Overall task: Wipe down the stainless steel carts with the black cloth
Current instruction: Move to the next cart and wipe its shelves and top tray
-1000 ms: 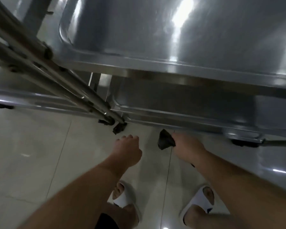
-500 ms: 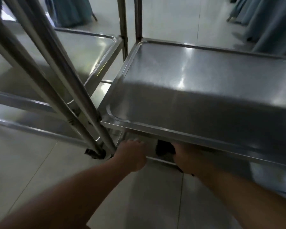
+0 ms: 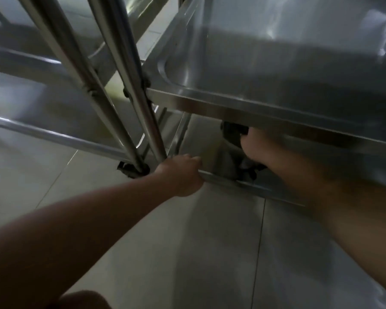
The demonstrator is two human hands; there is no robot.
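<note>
Both busy: left hand (image 3: 183, 175) gripping bottom shelf (image 3: 212, 141) rim, right hand (image 3: 257, 149) holding cloth (image 3: 233, 131); wipe flat, overlapping strokes into corners.

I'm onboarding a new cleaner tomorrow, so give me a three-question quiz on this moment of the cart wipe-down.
1. True or false: the black cloth lies on the upper shelf.
2. Which hand grips the front rim of the lower shelf? A) left hand B) right hand C) neither
3. Fill in: the hand holding the cloth reaches in ______ the upper shelf.

Key
1. False. The right hand holds it over the lower shelf, beneath the upper one.
2. A. The left hand's fingers curl over the rim beside the cart's corner post.
3. under
</note>
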